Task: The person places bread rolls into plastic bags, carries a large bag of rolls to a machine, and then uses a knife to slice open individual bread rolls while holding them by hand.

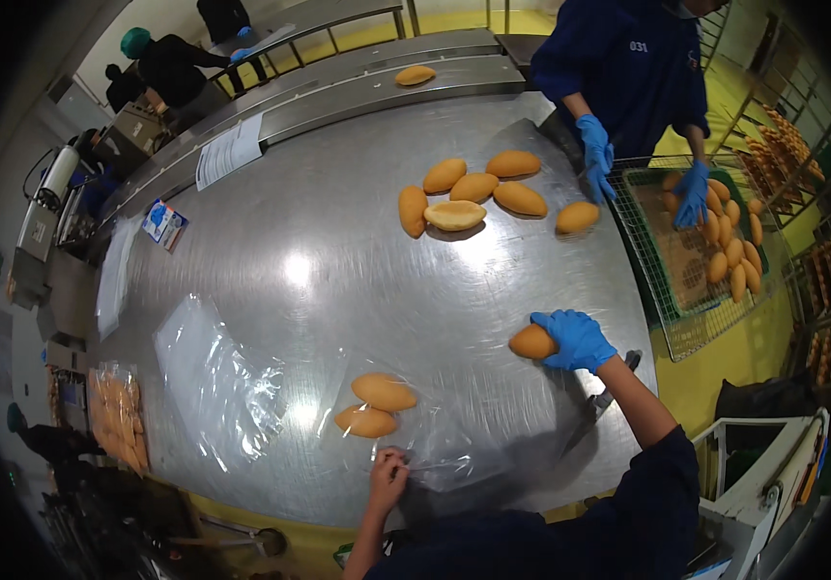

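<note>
My right hand (575,336), in a blue glove, is closed around an oval orange-brown bread roll (530,340) on the steel table's right part. My bare left hand (388,474) pinches the open edge of a clear plastic bag (449,464) at the near side. Two more rolls (383,391) lie inside that bag, just beyond my left hand. A pile of flat clear bags (208,372) is left of them. Several rolls (473,187) form a loose group at the back right, one of them showing a paler underside.
A co-worker's gloved hands (692,193) are over a wire basket (672,319) of rolls at right. A filled bag (116,416), a small box (164,224) and paper sheets (227,150) lie leftward. A raised ledge (338,101) runs behind. Other people (174,72) work beyond.
</note>
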Motion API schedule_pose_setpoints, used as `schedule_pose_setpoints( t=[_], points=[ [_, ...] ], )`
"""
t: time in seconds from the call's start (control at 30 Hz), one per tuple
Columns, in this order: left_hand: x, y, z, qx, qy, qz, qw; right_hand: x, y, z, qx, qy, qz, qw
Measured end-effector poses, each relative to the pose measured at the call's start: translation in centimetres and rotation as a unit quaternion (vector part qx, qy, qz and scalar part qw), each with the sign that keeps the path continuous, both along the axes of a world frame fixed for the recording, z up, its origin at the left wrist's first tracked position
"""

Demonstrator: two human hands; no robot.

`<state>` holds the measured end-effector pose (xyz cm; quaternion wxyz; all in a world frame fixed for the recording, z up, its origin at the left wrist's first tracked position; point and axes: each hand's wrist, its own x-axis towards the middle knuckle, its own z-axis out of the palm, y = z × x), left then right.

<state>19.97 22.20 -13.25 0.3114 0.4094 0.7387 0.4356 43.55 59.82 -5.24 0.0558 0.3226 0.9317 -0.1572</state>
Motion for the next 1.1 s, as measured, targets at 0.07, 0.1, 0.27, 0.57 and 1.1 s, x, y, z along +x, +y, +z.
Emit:
schedule_pose_setpoints(
  t=[0.07,0.1,0.27,0.57,1.1],
  points=[
    [-1.8,-1.0,-0.2,-0.014,0.013,0.023,1.0,-3.0,0.7,-0.2,-0.022,0.026,-0.024,0.999],
    [-2.7,-1.4,-0.3,-0.023,0.014,0.033,0.999,-4.3,1.5,-0.3,-0.003,0.037,-0.027,0.999],
    [-4.9,-1.9,0.4,-0.056,-0.021,0.08,0.995,-12.0,9.7,0.1,0.101,0.123,-0.119,0.98],
    [-5.1,-2.2,-0.2,-0.041,-0.026,0.099,0.994,-13.8,18.7,0.1,-0.075,0.076,-0.176,0.979],
    [-1.1,-1.0,10.3,0.169,0.121,-0.066,0.976,-5.6,-20.1,6.1,-0.82,-0.011,0.255,0.512]
  ],
)
